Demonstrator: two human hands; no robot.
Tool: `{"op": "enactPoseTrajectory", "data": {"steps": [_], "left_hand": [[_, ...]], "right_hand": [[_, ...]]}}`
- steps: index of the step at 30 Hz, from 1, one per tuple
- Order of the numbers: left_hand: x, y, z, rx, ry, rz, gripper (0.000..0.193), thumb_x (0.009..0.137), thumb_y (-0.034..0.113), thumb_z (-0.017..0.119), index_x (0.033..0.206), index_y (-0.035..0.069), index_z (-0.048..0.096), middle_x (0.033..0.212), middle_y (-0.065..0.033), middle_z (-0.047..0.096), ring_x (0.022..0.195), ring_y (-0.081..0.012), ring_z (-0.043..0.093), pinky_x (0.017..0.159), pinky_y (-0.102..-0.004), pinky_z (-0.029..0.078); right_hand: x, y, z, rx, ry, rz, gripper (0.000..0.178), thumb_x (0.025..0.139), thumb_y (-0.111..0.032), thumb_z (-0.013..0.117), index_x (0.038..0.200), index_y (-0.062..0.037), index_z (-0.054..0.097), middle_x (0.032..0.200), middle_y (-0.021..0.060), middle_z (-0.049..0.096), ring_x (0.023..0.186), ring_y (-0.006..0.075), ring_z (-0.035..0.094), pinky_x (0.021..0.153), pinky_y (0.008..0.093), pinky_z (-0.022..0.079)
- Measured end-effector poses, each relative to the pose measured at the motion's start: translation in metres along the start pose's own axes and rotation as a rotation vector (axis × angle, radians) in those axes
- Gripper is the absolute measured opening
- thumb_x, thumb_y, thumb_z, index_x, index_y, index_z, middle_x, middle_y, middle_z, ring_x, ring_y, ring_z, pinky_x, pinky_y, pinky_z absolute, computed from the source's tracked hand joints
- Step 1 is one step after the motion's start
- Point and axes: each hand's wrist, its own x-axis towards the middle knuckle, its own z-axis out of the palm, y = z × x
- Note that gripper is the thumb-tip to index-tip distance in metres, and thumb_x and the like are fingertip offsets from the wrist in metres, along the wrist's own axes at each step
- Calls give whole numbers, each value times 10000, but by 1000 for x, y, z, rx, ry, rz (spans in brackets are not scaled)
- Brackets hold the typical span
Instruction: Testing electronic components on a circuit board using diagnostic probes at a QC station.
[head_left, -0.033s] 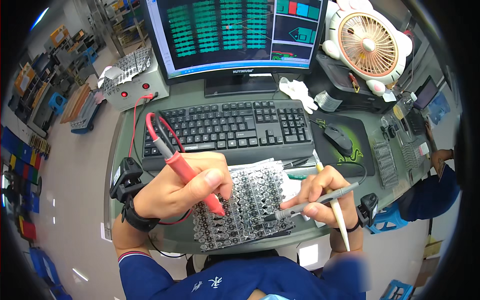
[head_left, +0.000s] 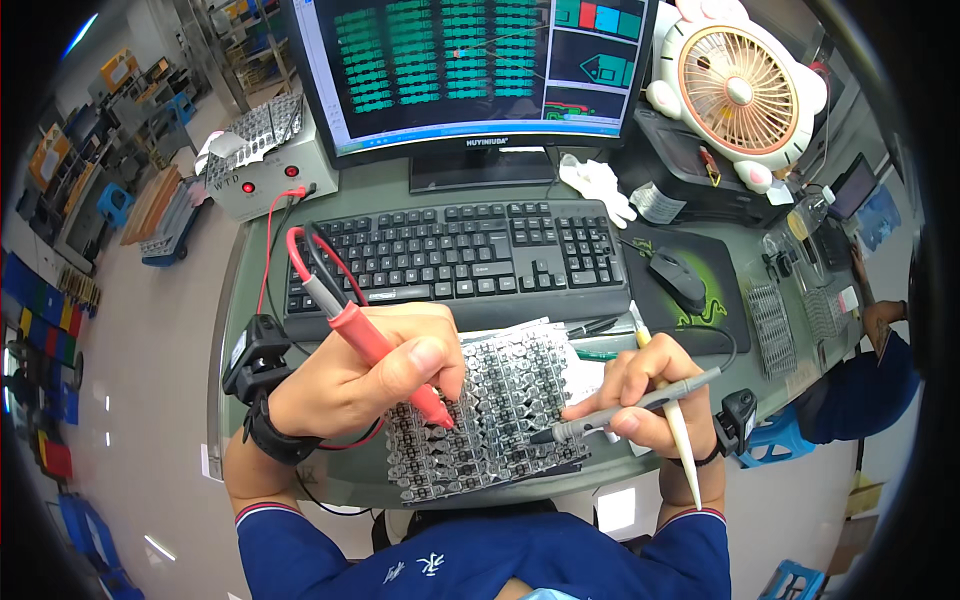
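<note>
My left hand point(head_left: 375, 365) is closed round a red test probe point(head_left: 375, 345), its tip pointing down at a panel of small circuit boards point(head_left: 505, 405) on the desk in front of me. A grey test probe point(head_left: 620, 411) lies in the closed fingers of my right hand point(head_left: 650, 395), its dark tip at the panel's right part. Whether either tip touches the boards, I cannot tell. The same hand also holds a slim cream-coloured stick tool point(head_left: 684, 450), which crosses the probe and tapers toward me. Red and black leads run from the left probe.
Behind the panel lies a black keyboard point(head_left: 450, 255), with a mouse point(head_left: 677, 280) to its right. A monitor point(head_left: 440, 145) stands at the back. A grey box point(head_left: 265, 185) with red sockets is at the left, a fan point(head_left: 738, 92) at the right. Another person point(head_left: 865, 390) sits far right.
Both hands keep their grip and place. The stick tool and the grey probe in my right hand have shifted very slightly; the red probe's tip has moved a touch to the right.
</note>
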Motion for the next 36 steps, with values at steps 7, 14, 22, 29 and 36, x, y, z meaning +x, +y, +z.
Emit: {"op": "enactPoseTrajectory", "data": {"steps": [7,14,22,29,36], "left_hand": [[6,-6,-8,-379,-79,-345,239,947,193,594,803,4,606,935,-77,544,768,-125,562,714,-267,482],[9,-26,-14,-432,-196,-254,197,858,56,674,811,69,482,988,-84,523,899,-123,530,810,-292,497],[8,-28,-15,-451,-245,-243,212,846,13,651,838,79,450,978,-76,528,905,-119,514,804,-293,464],[8,-26,-13,-438,-253,-252,209,843,7,634,848,80,438,977,-72,530,902,-115,506,797,-287,452],[6,-28,-11,-459,-223,-257,209,847,54,630,864,78,423,968,-63,531,885,-111,510,777,-283,466]], "right_hand": [[-4,11,-13,-65,-16,-69,264,851,-3,708,941,-51,465,807,120,624,737,150,615,700,323,548],[-6,14,-14,-97,-28,-52,296,832,-14,745,954,-62,481,818,132,643,756,172,633,650,300,495],[-6,18,-16,-95,-48,-56,298,814,-16,767,949,-64,506,829,123,651,761,189,651,666,318,505],[-5,13,-13,-149,-60,-65,295,807,-29,780,939,-44,516,831,126,654,759,186,657,672,312,518],[-5,8,-8,-153,-24,-16,273,827,-58,774,928,-34,522,822,124,665,742,172,656,638,290,521]]}}
